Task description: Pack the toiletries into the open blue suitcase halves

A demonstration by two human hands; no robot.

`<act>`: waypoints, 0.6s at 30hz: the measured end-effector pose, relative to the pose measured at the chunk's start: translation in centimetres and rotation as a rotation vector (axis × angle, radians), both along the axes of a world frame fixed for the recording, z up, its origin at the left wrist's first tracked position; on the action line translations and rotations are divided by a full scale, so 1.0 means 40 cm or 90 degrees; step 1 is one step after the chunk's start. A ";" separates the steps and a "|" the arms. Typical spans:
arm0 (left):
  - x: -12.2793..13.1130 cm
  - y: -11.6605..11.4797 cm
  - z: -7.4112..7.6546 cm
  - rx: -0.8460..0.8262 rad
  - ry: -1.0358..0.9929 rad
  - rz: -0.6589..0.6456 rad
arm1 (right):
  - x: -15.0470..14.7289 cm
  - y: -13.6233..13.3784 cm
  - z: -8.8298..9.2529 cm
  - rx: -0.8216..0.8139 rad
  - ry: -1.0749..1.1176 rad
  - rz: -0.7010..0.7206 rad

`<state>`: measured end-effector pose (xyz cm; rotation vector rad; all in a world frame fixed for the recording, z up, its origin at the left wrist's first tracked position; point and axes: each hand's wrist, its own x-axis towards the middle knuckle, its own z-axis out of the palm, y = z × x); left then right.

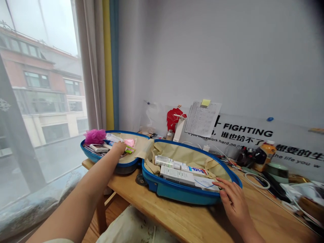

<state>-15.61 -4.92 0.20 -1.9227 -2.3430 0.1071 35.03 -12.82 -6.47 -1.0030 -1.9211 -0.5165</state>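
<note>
Landmark: the open blue suitcase (192, 195) on the worktop
Large word: "FIGHTING", black capitals on the wall banner (248, 129) behind the suitcase, to its right
English line below: "...work hard, no cr...", on the banner, its start partly hidden by a printed sheet (202, 119)
Chinese line: "谁也给不了", on the banner, same row
Far right, upper: "想要的生", on the banner, cut off by the frame
Far right, lower: "he life you w", on the banner, cut off
Inside the suitcase: blue and red lettering on a white box (194, 170), too small to read
Printed sheet: rows of small print, unreadable
</note>
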 end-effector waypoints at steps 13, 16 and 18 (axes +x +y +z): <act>0.197 0.064 0.125 0.157 -0.055 -0.162 | 0.000 -0.004 -0.002 -0.020 0.011 -0.003; 0.309 0.088 0.131 0.133 -0.064 -0.258 | -0.002 -0.005 -0.001 -0.036 0.018 -0.007; 0.376 0.105 0.119 0.111 -0.067 -0.311 | -0.003 -0.008 0.001 -0.045 0.024 -0.012</act>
